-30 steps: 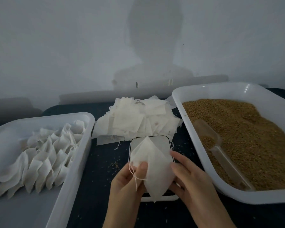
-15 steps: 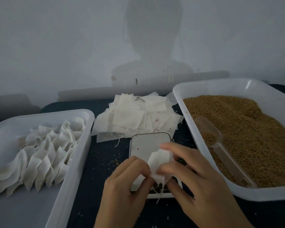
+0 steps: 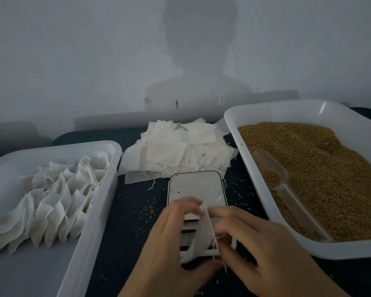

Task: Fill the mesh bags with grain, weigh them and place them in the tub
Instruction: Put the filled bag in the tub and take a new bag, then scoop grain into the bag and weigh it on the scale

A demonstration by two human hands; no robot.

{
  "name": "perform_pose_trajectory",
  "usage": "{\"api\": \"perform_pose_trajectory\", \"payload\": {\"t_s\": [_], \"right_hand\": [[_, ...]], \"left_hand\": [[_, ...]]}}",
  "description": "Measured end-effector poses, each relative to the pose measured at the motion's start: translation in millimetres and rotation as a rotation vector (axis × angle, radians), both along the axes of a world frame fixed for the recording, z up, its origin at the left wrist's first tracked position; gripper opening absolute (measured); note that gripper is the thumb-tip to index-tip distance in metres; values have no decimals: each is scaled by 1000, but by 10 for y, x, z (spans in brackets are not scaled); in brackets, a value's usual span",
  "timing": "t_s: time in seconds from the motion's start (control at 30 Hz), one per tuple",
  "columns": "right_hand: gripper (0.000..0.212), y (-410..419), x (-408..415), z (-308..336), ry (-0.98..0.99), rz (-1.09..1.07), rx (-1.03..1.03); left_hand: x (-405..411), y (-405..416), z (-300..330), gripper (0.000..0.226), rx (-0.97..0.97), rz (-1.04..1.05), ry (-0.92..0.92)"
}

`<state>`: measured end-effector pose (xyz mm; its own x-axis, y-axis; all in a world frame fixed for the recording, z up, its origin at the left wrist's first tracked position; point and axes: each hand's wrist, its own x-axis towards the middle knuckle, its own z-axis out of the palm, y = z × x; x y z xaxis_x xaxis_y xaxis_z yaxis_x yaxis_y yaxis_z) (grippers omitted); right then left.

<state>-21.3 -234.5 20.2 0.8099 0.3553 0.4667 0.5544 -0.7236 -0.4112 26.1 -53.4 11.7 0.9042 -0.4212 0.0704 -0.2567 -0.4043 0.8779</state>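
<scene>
- L tub (image 3: 107, 189), white plastic, is sitting at far L on the dark table (image 3: 133, 221); filled mesh bags (image 3: 58, 198) are lying inside in overlapping rows, toward the tub's far/L part.
- Stack of empty bags (image 3: 176, 151), flat white squares, is lying at centre-back, betw. the two tubs, just behind the scale.
- Scale (image 3: 196, 189) is sitting centre, w/ its pale platform facing up; near end is being covered by the hands. Loose grains are lying scattered on the table around it.
- L hand (image 3: 167, 239) is curling fingers round a mesh bag (image 3: 201, 234), gripping its L side; thumb is lying under the bag's lower edge.
- Bag is being held above the scale's near end, betw. both hands; blurred, fill level not readable.
- R hand (image 3: 263, 251) is pinching the bag's drawstring (image 3: 214, 239) / R edge w/ curled fingertips; string ends are hanging down.
- R tub (image 3: 287, 108), white, is sitting at far R, holding brown grain (image 3: 330, 172).
- Clear scoop (image 3: 274, 168) is lying in the grain along the tub's L wall, bowl partly filled, handle pointing toward the near corner.
</scene>
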Motion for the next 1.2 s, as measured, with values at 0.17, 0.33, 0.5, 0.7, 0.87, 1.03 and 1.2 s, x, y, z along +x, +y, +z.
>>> {"api": "perform_pose_trajectory", "payload": {"t_s": [0.17,0.33,0.5,0.7,0.87,1.03,1.2], "right_hand": [[7,71,-67,51,64,90,-85],[6,62,-71,97,105,91,-175],[24,-295,-48,277,52,-28,18],[37,-1145,441,210,654,-713,-380],[13,-1112,622,-9,827,-671,-463],[9,-1638,510,310,647,-845,-616],[25,-1979,403,499,860,-833,-781]], "left_hand": [[-34,-145,-94,45,-26,26,48],[-138,-135,-126,54,41,-53,-31],[-123,-279,-77,39,-21,-11,14],[-72,-572,-52,42,-4,-65,-74],[-64,-924,2,46,-19,-272,-92],[-47,-986,-54,50,-86,-263,-45],[-23,-975,-63,47,-78,-268,-11]]}}
